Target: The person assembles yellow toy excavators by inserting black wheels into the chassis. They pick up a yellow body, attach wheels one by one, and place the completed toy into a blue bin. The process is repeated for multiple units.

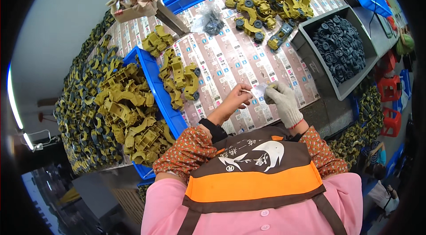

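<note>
1. White, thin and partly see-through, a small flat piece [258,90] sits between the two hands, over the near part of a counter [226,59] covered in brown-and-white patterned sheeting.
2. Bare left hand [235,102]: the fingers are curled, with thumb and index fingertip close together at the piece's left edge; whether this grip pinches it, I cannot tell.
3. Right hand [285,103], in a pale grey knitted glove: its grip is folded inward, fingertips pinching the piece's right side.
4. Left of the hands, a few olive-yellow plastic toy vehicle bodies [178,75] lie beside the wall of a blue plastic tray [160,88], which is heaped with more olive-yellow parts [126,106].
5. Beyond the hands lie a clear plastic bag [213,21] with dark contents and a pile of olive-yellow toy vehicles [266,0], some fitted with dark wheels.
6. To the right, a grey rectangular plastic bin [308,55] holds many dark blue-grey toy wheels [339,48].
</note>
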Tool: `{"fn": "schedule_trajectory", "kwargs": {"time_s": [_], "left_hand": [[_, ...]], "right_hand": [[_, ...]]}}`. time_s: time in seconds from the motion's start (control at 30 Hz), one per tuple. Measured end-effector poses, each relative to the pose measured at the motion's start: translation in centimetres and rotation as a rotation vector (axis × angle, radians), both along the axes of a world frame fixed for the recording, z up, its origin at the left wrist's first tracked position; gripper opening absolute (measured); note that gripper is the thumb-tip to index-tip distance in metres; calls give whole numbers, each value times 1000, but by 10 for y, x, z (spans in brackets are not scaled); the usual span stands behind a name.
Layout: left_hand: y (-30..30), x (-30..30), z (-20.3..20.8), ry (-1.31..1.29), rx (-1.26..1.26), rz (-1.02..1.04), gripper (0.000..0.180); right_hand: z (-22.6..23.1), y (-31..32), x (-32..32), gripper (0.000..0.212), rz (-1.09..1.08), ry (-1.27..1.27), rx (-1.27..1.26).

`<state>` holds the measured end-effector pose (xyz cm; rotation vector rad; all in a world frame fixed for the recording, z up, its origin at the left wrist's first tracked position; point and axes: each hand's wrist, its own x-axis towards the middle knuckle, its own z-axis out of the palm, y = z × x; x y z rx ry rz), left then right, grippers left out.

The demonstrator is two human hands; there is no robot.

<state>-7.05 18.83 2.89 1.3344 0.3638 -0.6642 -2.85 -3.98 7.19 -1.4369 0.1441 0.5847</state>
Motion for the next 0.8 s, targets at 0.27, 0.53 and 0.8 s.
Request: {"fn": "schedule_trajectory", "kwargs": {"time_s": [0.27,0.53,0.8], "left_hand": [[-38,0,4,20,-48,-39,38],[-48,2,7,12,-53,59,26],[-43,1,-1,18,-19,109,20]], "right_hand": [[-11,-28,-15,14,-154,92,108],[-8,-29,-15,12,-147,165,173],[-4,-22,-11,14,-103,173,200]]}}
